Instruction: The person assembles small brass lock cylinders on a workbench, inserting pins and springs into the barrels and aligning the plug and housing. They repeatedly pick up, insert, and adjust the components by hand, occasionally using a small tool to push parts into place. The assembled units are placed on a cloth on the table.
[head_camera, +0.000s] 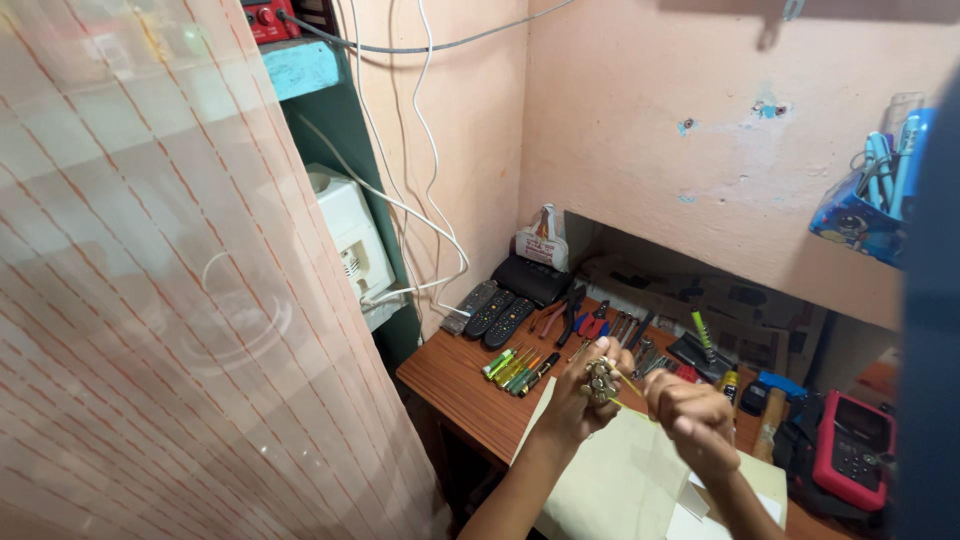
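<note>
A small workshop corner with pale pink walls, seen from above through the head camera; a sheer cream curtain (170, 290) with thin orange stripes fills the left half. A brown wooden table (455, 385) stands against the wall.

Over the table, the left hand (580, 400) is closed around a small brass-coloured metal part (600, 380), held up above a sheet of beige card (610, 485). The right hand (690, 415) is clenched in a fist just beside it, gripping a thin tool whose tip reaches the part; the tool is too small to identify.

On the table lie a row of screwdrivers (518, 370), three remote controls (490, 312), pliers (570, 315) and a red multimeter (853, 448).

A blue holder (850, 225) fixed to the right wall contains several pens and slim tools.
</note>
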